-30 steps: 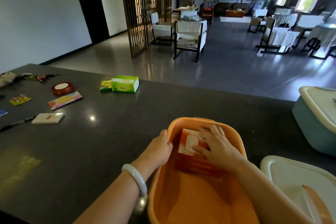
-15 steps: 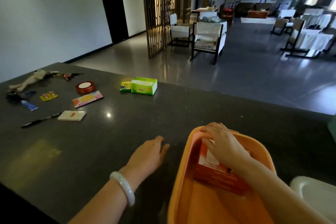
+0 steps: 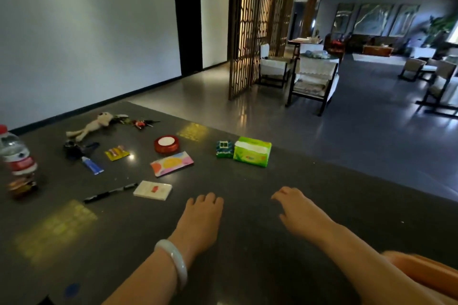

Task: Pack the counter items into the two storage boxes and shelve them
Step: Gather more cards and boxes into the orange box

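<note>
My left hand and my right hand hover over the dark counter, both empty with relaxed fingers. Ahead lie a green tissue pack, a small green box, a colourful flat packet, a red tape roll, a white card box and a black pen. Only the rim of the orange storage box shows at the lower right.
Further left are a blue tube, a yellow packet, a plush toy, keys, a dark object and a water bottle. Beyond the counter's far edge are floor, chairs and a wooden screen.
My right hand has left the orange box, leaving the red carton inside, and moved out over the counter. The view has swung left, so the box sits at the lower right corner.
</note>
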A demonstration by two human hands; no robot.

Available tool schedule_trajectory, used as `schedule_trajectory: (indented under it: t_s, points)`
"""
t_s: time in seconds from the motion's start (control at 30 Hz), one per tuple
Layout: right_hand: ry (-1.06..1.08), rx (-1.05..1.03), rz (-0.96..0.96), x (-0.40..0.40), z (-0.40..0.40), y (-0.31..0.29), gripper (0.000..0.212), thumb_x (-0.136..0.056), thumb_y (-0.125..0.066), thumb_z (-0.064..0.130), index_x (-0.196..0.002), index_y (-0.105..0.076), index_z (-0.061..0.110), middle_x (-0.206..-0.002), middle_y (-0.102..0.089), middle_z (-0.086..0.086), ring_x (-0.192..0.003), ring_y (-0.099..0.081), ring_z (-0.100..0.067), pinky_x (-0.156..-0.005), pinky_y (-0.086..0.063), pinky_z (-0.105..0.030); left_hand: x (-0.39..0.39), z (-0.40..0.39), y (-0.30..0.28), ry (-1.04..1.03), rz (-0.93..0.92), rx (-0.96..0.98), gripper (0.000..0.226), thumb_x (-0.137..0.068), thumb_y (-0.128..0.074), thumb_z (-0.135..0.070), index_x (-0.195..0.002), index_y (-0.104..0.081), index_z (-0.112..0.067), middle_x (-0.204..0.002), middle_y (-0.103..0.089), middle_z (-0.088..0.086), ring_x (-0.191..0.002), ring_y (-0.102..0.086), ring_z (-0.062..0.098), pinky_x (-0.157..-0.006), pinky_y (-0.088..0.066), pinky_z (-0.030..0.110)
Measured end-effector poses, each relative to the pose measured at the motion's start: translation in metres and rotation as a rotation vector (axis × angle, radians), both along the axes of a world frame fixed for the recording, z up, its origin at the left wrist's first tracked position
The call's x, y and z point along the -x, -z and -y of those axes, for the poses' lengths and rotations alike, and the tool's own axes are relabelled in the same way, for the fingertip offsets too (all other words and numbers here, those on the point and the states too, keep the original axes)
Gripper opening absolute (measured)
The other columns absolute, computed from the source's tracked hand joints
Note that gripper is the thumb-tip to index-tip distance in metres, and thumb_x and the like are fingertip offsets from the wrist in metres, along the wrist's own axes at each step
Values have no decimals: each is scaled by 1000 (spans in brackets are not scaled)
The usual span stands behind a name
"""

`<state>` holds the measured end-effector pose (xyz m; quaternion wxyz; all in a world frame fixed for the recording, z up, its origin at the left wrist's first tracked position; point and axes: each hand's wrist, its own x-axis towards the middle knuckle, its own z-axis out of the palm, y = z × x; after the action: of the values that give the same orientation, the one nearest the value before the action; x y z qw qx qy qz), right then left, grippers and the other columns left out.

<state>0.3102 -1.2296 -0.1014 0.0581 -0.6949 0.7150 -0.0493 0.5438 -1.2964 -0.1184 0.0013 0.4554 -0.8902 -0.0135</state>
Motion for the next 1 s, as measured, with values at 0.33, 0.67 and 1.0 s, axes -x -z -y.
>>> schedule_trajectory:
  t_s: [0.33,0.67,1.0]
  points:
    - [99,-157,-3,-32,118,22,39,-88,-57,21,-126,-51,17,-125,-47,-4,-120,-44,-22,-99,-41,-35,-14,128,29,119,94,-35,61,-93,-55,-42,-143,-33,-15,-148,-32,13,-135,-33,33,-112,-29,51]
    - [162,-139,-1,6,187,46,61,-84,-64,30,-139,-39,18,-137,-34,-4,-129,-31,-25,-107,-36,-40,31,211,90,87,116,-331,103,-80,-45,-77,-154,2,-23,-161,13,7,-146,14,34,-116,1,59]
    - [284,-120,-6,67,291,61,120,-68,-77,54,-153,0,20,-160,5,-5,-147,1,-27,-119,-8,-42,37,230,129,73,78,-381,111,-72,-40,-86,-148,22,-34,-152,37,-2,-138,35,27,-110,18,55]
